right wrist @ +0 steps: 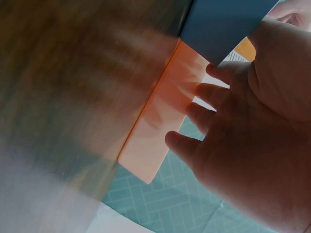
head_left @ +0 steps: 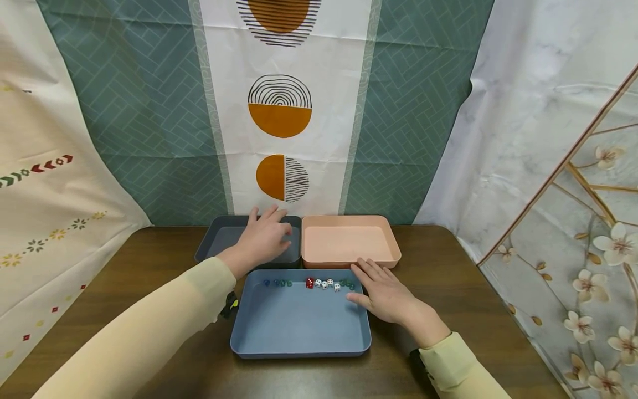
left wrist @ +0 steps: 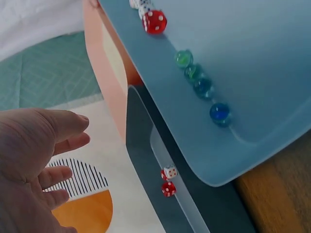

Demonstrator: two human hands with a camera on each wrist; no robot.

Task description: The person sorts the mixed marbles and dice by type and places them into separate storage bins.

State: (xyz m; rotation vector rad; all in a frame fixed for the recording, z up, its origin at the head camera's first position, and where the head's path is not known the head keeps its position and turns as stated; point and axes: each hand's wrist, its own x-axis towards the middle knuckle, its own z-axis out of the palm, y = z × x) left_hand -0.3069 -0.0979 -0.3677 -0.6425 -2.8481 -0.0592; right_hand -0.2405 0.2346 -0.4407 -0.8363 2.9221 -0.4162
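Observation:
My left hand hovers over the dark grey tray, fingers loosely bent with nothing between them. Inside that tray, the left wrist view shows red dice and a white die. My right hand reaches over the right rim of the blue tray, fingers spread and holding nothing. Along the blue tray's far wall lie a red die, several white dice and green marbles near the right thumb. At the far left, a blue marble sits beside green ones.
A peach tray stands behind the blue one, side by side with the dark grey tray. All three rest on a brown wooden table. Patterned cloth hangs behind the table and on both sides.

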